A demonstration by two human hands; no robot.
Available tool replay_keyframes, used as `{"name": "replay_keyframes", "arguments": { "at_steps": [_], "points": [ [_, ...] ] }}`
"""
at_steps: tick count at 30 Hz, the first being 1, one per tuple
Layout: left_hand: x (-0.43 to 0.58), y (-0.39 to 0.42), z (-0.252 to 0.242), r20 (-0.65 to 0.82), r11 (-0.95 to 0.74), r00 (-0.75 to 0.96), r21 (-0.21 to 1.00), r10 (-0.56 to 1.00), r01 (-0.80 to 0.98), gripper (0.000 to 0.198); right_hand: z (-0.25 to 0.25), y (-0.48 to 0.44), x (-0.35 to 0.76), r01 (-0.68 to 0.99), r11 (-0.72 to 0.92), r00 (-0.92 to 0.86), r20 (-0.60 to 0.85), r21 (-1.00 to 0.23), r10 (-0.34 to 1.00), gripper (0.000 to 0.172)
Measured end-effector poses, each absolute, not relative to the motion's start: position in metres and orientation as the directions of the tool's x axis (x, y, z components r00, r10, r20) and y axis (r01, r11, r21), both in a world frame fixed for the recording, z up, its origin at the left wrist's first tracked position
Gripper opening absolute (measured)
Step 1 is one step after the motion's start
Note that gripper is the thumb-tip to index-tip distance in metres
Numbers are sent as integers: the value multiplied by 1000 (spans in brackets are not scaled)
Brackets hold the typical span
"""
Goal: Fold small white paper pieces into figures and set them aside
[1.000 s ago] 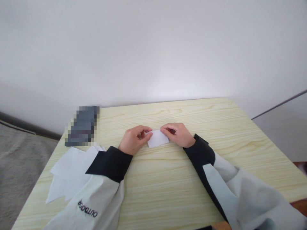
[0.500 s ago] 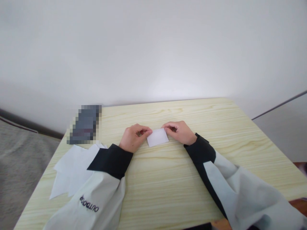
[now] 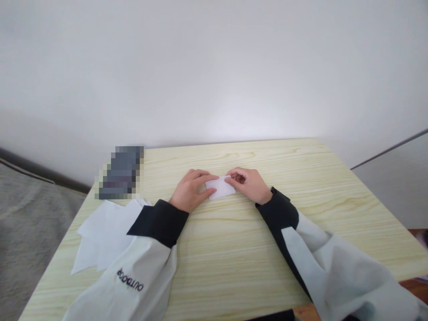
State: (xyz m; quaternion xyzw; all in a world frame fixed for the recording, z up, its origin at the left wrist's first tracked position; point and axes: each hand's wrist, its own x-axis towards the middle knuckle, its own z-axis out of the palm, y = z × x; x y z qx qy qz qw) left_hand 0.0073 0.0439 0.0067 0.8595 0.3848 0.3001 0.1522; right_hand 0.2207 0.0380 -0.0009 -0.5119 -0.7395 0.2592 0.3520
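A small white rectangle of paper (image 3: 222, 189) is between my two hands over the middle of the table. My left hand (image 3: 192, 189) is at its left end, with the forefinger lying along the upper edge and the thumb on the lower left part. At the upper right corner, my right hand (image 3: 249, 183) pinches the paper between thumb and curled forefinger. Whether the paper is folded in layers cannot be made out. Several loose white sheets (image 3: 105, 232) lie overlapping beside my left forearm, partly covered by the sleeve.
A dark rectangular object (image 3: 122, 171), blurred into blocks, lies at the table's far left corner. The pale wood-grain table (image 3: 214, 258) meets a white wall (image 3: 214, 80) at the back. Grey fabric (image 3: 30, 223) shows beyond the left edge.
My left hand has gone from a pinch at the upper left corner to thumb and forefinger spread over the left end. The paper looks shorter from top to bottom.
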Motion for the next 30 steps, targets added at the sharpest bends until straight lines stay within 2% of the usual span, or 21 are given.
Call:
{"name": "replay_keyframes", "arguments": {
  "at_steps": [6, 11, 14, 19, 30],
  "points": [
    [5, 45, 2, 393, -726, 614, 289, 685, 625, 26, -3, 37, 217, 653, 387, -189, 355, -651, 916, 14],
    [5, 42, 4, 368, -716, 626, 205, 688, 667, 28, -4, 37, 223, 595, 576, -384, 432, -560, 816, 19],
    [6, 41, 6, 353, -722, 641, 178, 681, 669, 30, -7, 39, 228, 565, 679, -484, 478, -469, 733, 25],
    [7, 40, 7, 332, -719, 649, 155, 684, 678, 32, -11, 41, 230, 592, 709, -507, 506, -384, 698, 24],
    [7, 40, 6, 334, -717, 650, 137, 683, 683, 35, -4, 39, 231, 558, 759, -590, 483, -335, 647, 26]
  ]
}}
